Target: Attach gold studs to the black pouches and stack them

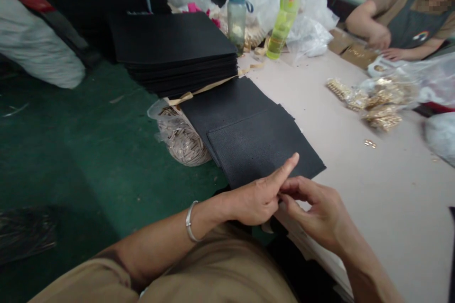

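My left hand point(258, 199) is in front of my body at the table edge, its index finger stretched out and the other fingers curled in. Against it, my right hand point(316, 210) closes thumb and forefinger in a pinch. Whatever lies between the two hands is hidden or too small to name. Just beyond them is a black leather-like sheet point(256, 139) with a grained surface, overlapping another black sheet point(231, 99). The left index finger reaches over the near part of the grained sheet.
A tall stack of black sheets point(177, 42) stands at the left. Behind are a blue-lidded bottle point(236, 21) and a yellow-green bottle point(284, 21). Bags of gold-coloured metal parts point(384, 97) and a few loose gold pieces point(369, 143) lie right. A co-worker point(401, 23) sits across the table.
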Tool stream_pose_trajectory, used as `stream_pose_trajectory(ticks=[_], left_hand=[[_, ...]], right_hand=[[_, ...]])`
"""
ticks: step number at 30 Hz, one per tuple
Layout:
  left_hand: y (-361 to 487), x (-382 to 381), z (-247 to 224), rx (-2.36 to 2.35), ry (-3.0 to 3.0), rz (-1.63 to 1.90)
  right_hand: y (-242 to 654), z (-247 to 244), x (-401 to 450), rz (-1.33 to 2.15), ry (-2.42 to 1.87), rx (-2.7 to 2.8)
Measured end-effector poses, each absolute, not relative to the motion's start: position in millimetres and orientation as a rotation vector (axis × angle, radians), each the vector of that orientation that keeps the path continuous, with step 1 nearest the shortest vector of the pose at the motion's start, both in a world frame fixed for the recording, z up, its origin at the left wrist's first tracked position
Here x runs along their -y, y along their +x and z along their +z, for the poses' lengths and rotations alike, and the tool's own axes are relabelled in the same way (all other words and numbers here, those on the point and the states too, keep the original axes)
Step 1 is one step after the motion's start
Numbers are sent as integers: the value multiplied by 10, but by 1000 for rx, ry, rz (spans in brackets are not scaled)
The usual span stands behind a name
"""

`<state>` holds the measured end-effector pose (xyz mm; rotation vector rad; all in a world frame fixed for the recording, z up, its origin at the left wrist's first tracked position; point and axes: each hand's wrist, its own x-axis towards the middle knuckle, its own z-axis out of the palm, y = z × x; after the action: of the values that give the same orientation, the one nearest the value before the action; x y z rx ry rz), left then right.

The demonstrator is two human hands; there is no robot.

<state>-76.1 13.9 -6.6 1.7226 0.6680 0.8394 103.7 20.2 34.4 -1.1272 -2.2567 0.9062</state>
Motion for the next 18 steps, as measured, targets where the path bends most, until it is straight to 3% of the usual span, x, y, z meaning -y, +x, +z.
stream_pose_trajectory(ticks=[8, 18], left_hand=[[-624, -212, -139, -456, 662, 952], [-458, -166, -63, -503, 670, 1206]], right_hand=[[1133, 350, -220, 698, -1200, 2142], [942, 216, -60, 693, -1260, 1912]])
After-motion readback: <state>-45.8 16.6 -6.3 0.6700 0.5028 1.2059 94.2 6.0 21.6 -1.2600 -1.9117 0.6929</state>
